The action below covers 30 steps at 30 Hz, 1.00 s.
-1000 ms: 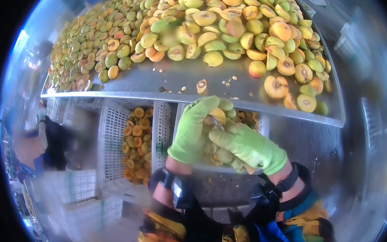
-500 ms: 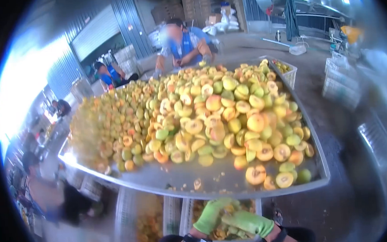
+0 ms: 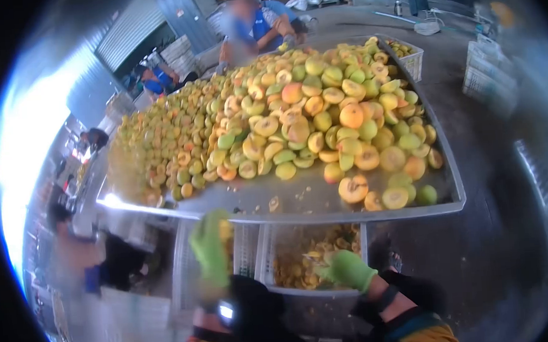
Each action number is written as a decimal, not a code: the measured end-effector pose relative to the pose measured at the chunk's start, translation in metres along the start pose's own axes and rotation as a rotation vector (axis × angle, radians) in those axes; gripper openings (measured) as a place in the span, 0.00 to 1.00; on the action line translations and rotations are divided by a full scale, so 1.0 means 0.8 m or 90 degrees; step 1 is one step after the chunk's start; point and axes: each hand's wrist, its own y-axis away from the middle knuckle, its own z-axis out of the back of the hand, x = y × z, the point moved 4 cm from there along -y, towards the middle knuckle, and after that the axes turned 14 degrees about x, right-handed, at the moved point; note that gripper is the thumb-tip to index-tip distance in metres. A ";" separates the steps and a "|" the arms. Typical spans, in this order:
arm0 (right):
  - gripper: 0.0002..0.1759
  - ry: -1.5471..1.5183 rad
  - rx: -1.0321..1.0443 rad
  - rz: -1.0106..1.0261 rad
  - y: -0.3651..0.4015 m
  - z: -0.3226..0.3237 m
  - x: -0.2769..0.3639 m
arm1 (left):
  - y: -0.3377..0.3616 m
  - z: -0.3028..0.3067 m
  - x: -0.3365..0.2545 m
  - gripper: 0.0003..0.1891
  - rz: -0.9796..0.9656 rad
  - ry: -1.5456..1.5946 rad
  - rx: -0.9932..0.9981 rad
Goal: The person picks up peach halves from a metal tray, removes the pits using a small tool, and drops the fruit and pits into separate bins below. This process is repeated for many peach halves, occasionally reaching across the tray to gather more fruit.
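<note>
My left hand [image 3: 209, 247], in a green glove, is raised at the front edge of the metal table [image 3: 301, 197], over the left crate. Motion blurs its fingers. My right hand [image 3: 349, 270], also green-gloved, is over the white crate [image 3: 268, 259] of cut fruit pieces [image 3: 295, 264] below the table edge. Its fingers are closed, and a small pale thing shows at the fingertips; I cannot tell what it is. Halved and whole yellow-green peaches [image 3: 297, 132] are heaped on the table, with a few halves [image 3: 353, 189] lying close to the front rim.
A second crate [image 3: 184, 255] stands left of the first. Across the table sits a person in a blue vest [image 3: 265, 27]; more people work at the left. Another fruit crate [image 3: 413, 65] is behind the far right corner, and stacked crates [image 3: 487, 73] stand on the floor at right.
My hands were together over the crate. The left has moved away to the left and up toward the table edge, while the right stays over the crate. The camera view has tilted down.
</note>
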 end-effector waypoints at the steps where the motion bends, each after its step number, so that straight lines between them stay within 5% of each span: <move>1: 0.16 -0.004 0.008 0.005 0.002 -0.010 0.005 | 0.007 0.038 -0.006 0.16 0.055 -0.081 -0.062; 2: 0.13 0.045 -0.028 -0.083 0.003 -0.016 0.002 | 0.006 0.088 0.025 0.16 0.058 -0.087 -0.064; 4: 0.11 0.095 -0.055 -0.173 0.007 -0.021 -0.003 | 0.011 0.145 0.083 0.21 0.045 -0.712 0.029; 6: 0.09 0.235 0.035 -0.322 0.007 -0.020 -0.023 | 0.002 0.137 0.090 0.23 0.022 -0.713 0.050; 8: 0.09 0.190 0.020 -0.304 0.007 -0.012 -0.023 | -0.043 0.110 0.086 0.29 -0.096 -0.755 -0.001; 10: 0.06 0.137 -0.041 -0.218 0.009 -0.001 -0.008 | -0.121 0.056 0.066 0.31 -0.058 -0.438 0.049; 15: 0.06 0.281 -0.046 -0.118 -0.004 -0.004 0.011 | -0.311 -0.052 0.107 0.32 0.204 -0.175 0.182; 17: 0.08 0.200 0.111 -0.174 -0.028 -0.021 -0.003 | -0.363 -0.072 0.143 0.32 0.144 -0.430 0.296; 19: 0.12 0.032 0.143 -0.187 -0.043 0.015 0.017 | -0.361 -0.079 0.152 0.32 -0.043 -0.567 0.199; 20: 0.16 0.096 -0.033 -0.085 -0.040 0.002 0.013 | -0.350 -0.073 0.159 0.31 -0.060 -0.445 0.166; 21: 0.16 0.103 -0.042 -0.073 -0.048 0.019 0.019 | -0.337 -0.067 0.159 0.31 -0.078 -0.321 0.134; 23: 0.15 -0.050 0.122 -0.162 -0.059 0.052 0.029 | -0.320 -0.056 0.188 0.30 -0.053 -0.204 0.094; 24: 0.15 -0.047 0.121 -0.158 -0.067 0.060 0.034 | -0.278 -0.055 0.123 0.27 0.007 -0.166 0.114; 25: 0.13 -0.106 0.000 -0.039 -0.078 0.072 0.044 | -0.254 -0.044 0.103 0.27 0.009 -0.166 0.109; 27: 0.08 -0.233 -0.242 0.196 -0.088 0.090 0.062 | -0.209 -0.036 0.095 0.25 0.137 0.237 0.245; 30: 0.11 -0.198 -0.259 0.162 -0.087 0.093 0.092 | -0.105 -0.034 0.048 0.20 0.102 0.465 0.257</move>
